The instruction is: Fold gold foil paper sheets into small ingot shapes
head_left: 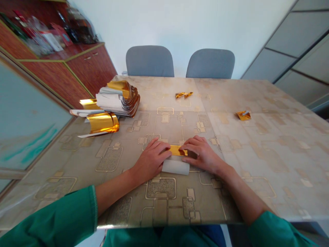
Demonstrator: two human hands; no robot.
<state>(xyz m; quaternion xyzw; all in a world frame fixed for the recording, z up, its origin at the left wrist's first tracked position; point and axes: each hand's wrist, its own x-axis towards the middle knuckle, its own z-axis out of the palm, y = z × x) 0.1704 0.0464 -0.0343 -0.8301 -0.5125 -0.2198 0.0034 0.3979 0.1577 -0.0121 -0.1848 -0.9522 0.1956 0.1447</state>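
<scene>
A sheet of gold foil paper (175,150) lies near the front middle of the table, its gold strip facing up and its white side (176,167) curling toward me. My left hand (155,156) grips the left end of the strip, fingers bent over it. At the right end, my right hand (199,152) pinches the same paper between thumb and fingers. Parts of the sheet under the fingertips are hidden.
A curled stack of gold and white paper sheets (118,99) stands at the table's back left, with a loose gold sheet (104,123) before it. Folded gold pieces lie at the back middle (184,95) and the right (243,115). Two grey chairs (150,61) stand behind the patterned table (159,202).
</scene>
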